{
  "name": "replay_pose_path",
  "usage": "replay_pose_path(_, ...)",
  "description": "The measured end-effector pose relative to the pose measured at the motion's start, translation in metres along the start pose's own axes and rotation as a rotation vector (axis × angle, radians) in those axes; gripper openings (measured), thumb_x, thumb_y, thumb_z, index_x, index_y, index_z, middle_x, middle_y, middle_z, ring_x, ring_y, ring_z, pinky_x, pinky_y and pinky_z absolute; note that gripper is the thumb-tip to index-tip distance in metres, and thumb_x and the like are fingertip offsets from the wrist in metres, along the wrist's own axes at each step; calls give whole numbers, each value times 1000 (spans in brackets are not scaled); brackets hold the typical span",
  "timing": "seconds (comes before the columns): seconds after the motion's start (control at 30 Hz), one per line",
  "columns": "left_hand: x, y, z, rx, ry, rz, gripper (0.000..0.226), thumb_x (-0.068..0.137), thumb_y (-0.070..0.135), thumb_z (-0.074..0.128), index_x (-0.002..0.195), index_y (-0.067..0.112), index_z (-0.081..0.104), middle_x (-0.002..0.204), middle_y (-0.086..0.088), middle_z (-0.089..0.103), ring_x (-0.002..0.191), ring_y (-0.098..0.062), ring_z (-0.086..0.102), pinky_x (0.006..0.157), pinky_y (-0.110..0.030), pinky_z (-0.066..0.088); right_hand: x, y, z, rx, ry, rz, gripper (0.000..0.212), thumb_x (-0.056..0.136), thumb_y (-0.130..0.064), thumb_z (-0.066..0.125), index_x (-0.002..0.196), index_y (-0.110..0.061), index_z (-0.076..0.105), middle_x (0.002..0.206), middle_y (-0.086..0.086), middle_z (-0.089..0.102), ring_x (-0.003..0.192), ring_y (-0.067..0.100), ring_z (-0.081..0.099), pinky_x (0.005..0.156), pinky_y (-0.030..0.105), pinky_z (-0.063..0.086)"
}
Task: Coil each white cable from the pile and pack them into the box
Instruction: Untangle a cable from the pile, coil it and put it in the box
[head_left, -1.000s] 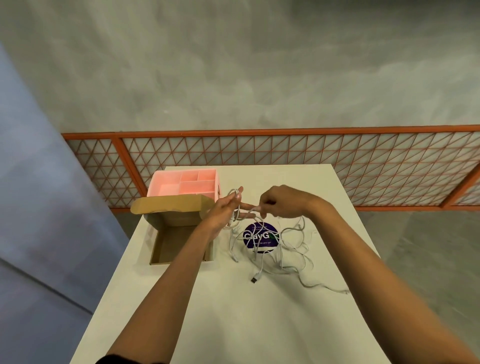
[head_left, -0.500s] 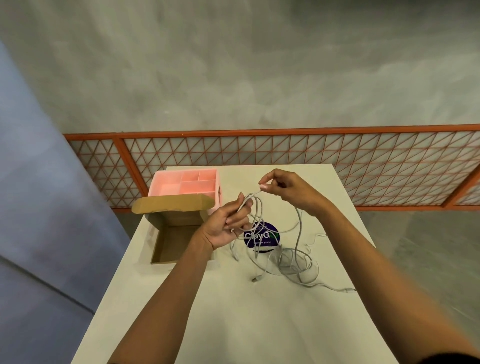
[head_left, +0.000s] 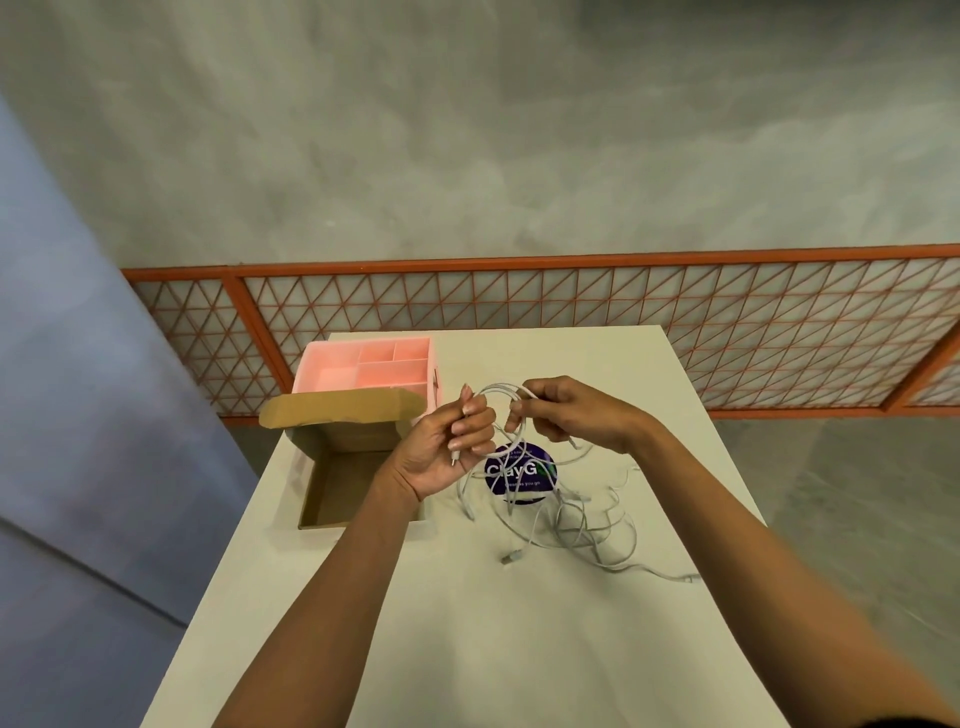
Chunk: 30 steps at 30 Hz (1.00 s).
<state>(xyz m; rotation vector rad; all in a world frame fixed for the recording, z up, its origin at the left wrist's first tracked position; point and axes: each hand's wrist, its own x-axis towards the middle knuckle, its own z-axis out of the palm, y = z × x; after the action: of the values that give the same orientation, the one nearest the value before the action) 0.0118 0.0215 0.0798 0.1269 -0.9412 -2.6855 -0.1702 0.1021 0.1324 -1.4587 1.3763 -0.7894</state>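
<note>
Head view, one frame.

- Left hand (head_left: 445, 448): palm turned up, fingers curled round one white cable (head_left: 497, 387). Its plug end pokes out below the fingers, over the palm.
- Right hand (head_left: 577, 417): thumb and forefinger pinch the same cable just beside the left hand; the other fingers are curled loosely under it.
- The cable arches between the two hands in a small loop, raised above the table (head_left: 519, 649). Further turns hang from the right hand towards the surface.
- Cable pile (head_left: 576, 525): a loose white tangle on the table, below and right of the hands. One USB plug (head_left: 511, 557) lies at its near edge. I cannot tell how many cables there are.
- Cardboard box (head_left: 343, 493): open, lid flap up at the far side, on the left part of the table just beside the left wrist. No cable shows in the visible part of its floor.
- Pink divided tray (head_left: 363, 364): behind the box, touching the flap.
- Round purple sticker (head_left: 519, 472): on the table under the hands, partly covered by cable.
- Orange lattice railing (head_left: 571, 312): beyond the table's far edge.
</note>
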Motion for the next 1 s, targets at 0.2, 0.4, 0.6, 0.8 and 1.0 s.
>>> replay_pose_path(0.2, -2, 0, 0, 10, 27, 32, 42, 102, 26, 23, 74, 14, 53, 50, 6, 25, 40, -8, 23, 61, -21, 45, 5, 10, 5, 259, -44, 8, 23, 101, -19, 40, 81, -12, 49, 63, 0, 44, 47, 8, 26, 48, 21, 19)
replay_pose_path(0.4, 2, -2, 6, 80, 103, 18, 39, 100, 29, 31, 68, 15, 50, 49, 6, 31, 41, -8, 20, 57, -20, 42, 10, 13, 13, 537, -17, 96, 40, 99, -43, 39, 66, -21, 36, 62, -7, 37, 46, 6, 19, 42, 15, 20)
replay_pose_path(0.6, 4, -10, 7, 106, 94, 35, 43, 101, 30, 31, 63, 15, 45, 47, 6, 36, 39, -6, 28, 61, -22, 40, 17, 10, 15, 657, 48, 219, 47, 95, -37, 49, 53, -23, 33, 46, -9, 32, 42, 7, 10, 37, 17, 13)
replay_pose_path(0.8, 5, -7, 13, 47, 121, 38, 36, 97, 30, 40, 69, 13, 53, 45, 5, 17, 34, -8, 16, 49, -19, 41, 11, 11, 6, 586, -40, 128, 40, 95, -44, 46, 84, -7, 53, 52, 0, 42, 37, 5, 18, 37, 15, 17)
replay_pose_path(1.0, 1, -14, 6, 121, 60, 7, 22, 91, 30, 61, 79, 12, 55, 45, 7, 33, 35, -5, 31, 63, -22, 48, 11, 13, 6, 702, -71, 212, 33, 96, -38, 44, 68, -20, 45, 59, -9, 42, 41, 3, 21, 38, 14, 13)
